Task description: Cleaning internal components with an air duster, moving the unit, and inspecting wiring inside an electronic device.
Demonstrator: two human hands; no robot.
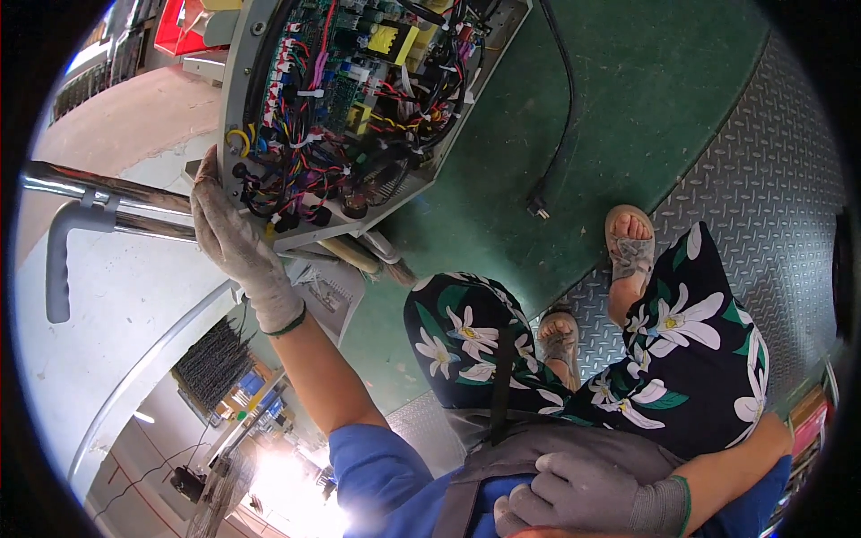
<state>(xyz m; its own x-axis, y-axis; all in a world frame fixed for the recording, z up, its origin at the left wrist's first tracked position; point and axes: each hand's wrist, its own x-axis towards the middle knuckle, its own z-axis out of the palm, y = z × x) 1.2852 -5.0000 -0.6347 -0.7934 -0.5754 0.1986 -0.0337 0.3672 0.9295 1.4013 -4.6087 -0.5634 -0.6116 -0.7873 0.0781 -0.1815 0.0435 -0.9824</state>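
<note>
An opened grey metal housing (235, 90) stands at the top, its inside packed with green circuit boards (341, 90) and bundled coloured wires (296, 170). My left hand (231, 229), in a dirty white glove, lies with stretched fingers along the housing's near left corner, touching it. Down at the lower edge, my right hand (583, 493), in a grey glove, is curled in front of my grey apron (538, 448). Its fingertips are hidden, and a sliver of something orange-red shows below it. What it holds, if anything, I cannot make out.
A black power cord (569, 99) hangs down to its plug (536, 208) over the green floor (646, 90). Chrome tubes with a grey handle (58, 260) lie at the left by a white surface. A brush (395, 260) sits below the housing. Patterned metal plate (762, 179) covers the right.
</note>
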